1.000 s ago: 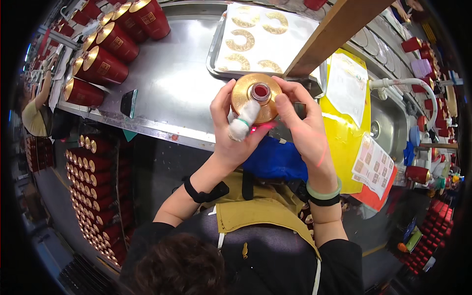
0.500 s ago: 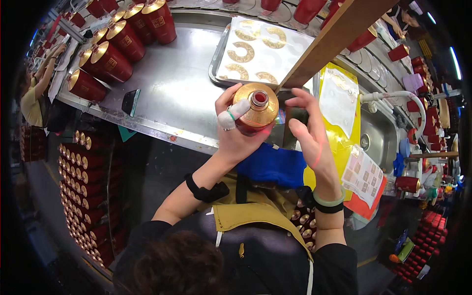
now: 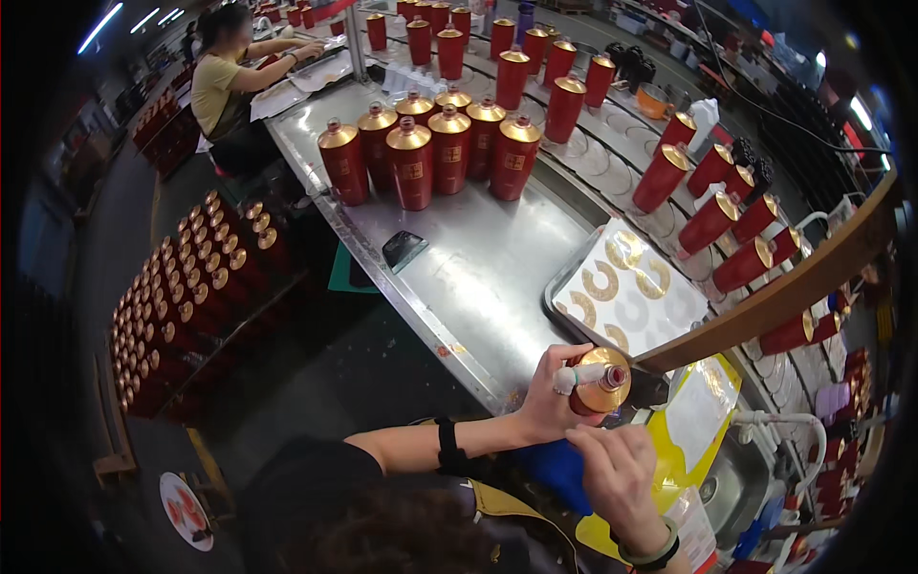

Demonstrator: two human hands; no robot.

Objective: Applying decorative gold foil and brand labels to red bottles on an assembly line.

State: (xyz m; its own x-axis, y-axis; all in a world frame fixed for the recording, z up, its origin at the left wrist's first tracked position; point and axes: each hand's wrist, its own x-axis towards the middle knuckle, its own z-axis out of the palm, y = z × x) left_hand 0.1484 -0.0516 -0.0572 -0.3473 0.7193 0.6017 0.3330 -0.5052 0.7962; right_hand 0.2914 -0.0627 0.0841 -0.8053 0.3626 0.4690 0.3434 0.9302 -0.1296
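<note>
My left hand (image 3: 545,407) is wrapped round a red bottle (image 3: 604,394) with a gold shoulder and a bare, uncapped neck. A whitish cover sits on its thumb, which lies across the gold part. Just below the bottle, my right hand (image 3: 622,474) has its fingers bent inward, close to the bottle's lower side. Its fingertips are partly hidden, so what they hold, if anything, does not show. Beyond the bottle, a metal tray carries a white sheet (image 3: 655,330) with gold C-shaped labels (image 3: 600,282), some spots being bare.
Several red bottles (image 3: 411,167) stand on the metal table (image 3: 469,277), near a dark phone (image 3: 404,251). More line the conveyor (image 3: 622,153). A wooden bar (image 3: 784,297) slants at right, above a sink (image 3: 741,483). Stacked bottles (image 3: 182,306) fill the left; a co-worker (image 3: 225,86) sits beyond.
The view has swung left, showing more table and the co-worker. My left hand keeps the bottle. My right hand's fingers, spread before, are now curled in and lower beside the bottle.
</note>
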